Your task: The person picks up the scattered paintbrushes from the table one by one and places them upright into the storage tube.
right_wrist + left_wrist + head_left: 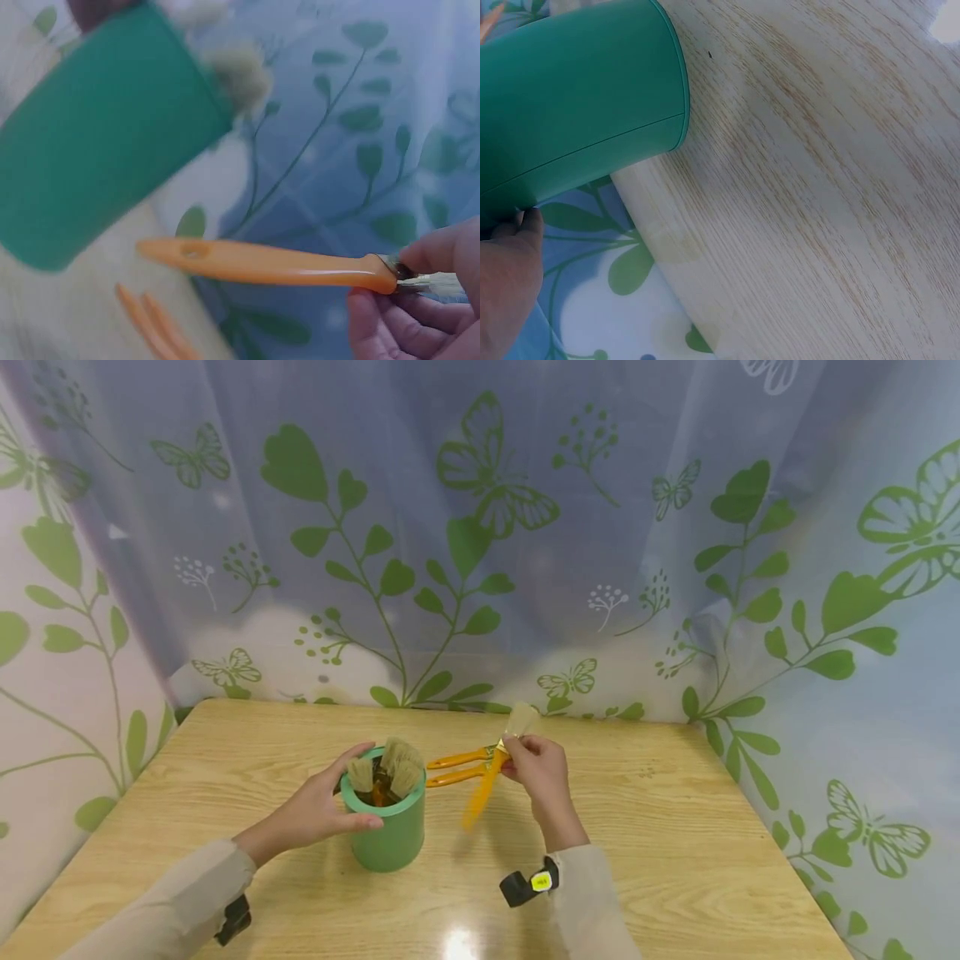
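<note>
A green cylindrical holder stands upright on the table, with several paintbrushes in it, bristles up. My left hand grips the holder near its rim, thumb across the front and fingers behind. To its right, my right hand pinches a paintbrush at its metal collar. That brush is tilted, bristles up and its orange handle pointing down toward the holder, apart from it. Behind it, two more orange-handled brushes lie on the table, their bristle ends hidden by my right hand.
The wooden table has its far edge against a curtain printed with leaves and butterflies, which also hangs at both sides. Black wrist cameras sit on both forearms, and a light reflection shows on the near tabletop.
</note>
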Tool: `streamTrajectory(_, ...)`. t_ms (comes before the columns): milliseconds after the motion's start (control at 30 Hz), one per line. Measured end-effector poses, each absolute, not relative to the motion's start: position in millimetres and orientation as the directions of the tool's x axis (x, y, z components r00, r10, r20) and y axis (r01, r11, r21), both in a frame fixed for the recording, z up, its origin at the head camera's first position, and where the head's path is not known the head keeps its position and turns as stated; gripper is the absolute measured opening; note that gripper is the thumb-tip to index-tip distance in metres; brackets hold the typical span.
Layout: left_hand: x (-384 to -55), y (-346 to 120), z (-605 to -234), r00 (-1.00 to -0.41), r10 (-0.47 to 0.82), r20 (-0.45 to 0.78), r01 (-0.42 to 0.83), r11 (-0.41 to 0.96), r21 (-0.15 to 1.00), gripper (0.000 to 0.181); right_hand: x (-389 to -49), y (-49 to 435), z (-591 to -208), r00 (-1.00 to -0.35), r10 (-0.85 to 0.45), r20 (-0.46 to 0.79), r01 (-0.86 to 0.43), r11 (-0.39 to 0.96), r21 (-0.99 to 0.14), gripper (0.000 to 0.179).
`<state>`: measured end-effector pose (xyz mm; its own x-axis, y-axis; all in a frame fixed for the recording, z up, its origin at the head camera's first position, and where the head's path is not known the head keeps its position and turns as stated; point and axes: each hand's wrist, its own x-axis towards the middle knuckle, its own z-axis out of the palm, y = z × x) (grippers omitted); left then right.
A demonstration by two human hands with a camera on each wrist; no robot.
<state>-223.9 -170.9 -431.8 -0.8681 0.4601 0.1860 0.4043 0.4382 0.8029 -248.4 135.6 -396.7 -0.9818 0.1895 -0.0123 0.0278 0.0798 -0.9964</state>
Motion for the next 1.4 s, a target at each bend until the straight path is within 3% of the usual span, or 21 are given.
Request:
streamTrajectory(267,-225,-170,-431,-0.861,0.470,0.197,0.420,0.437,0.795,0.098,-232,111,-359,-0.978,0.123,0.169,-0.180,-0.084,-0.980,0.017)
streamTrajectory(433,-226,-170,-431,-0.859,0.474,0.193,0.418,0.432,0.799,0.098,-222,94,-350,-0.961,0.073,0.267,-0.274,-0.116,-0.955,0.018)
streamTrajectory(933,-227,-170,-431,-0.860,0.474,0.188,0.414,0.434,0.800,0.097,-206,54,-366,-0.902,-0.151,0.405,-0.430,0.218,-0.876,0.019)
streamTrajectory(1267,-224,-170,-430,-0.870,0.461,0.176,0.392,0.429,0.813,0.098,-200,45,-375,-0.887,-0.261,0.382,-0.451,0.307,-0.838,0.013)
streamTrajectory(1400,-224,-171,-431,-0.865,0.468,0.182,0.397,0.416,0.818,0.097,-199,46,-376,-0.888,-0.260,0.380,-0.448,0.297,-0.843,0.020)
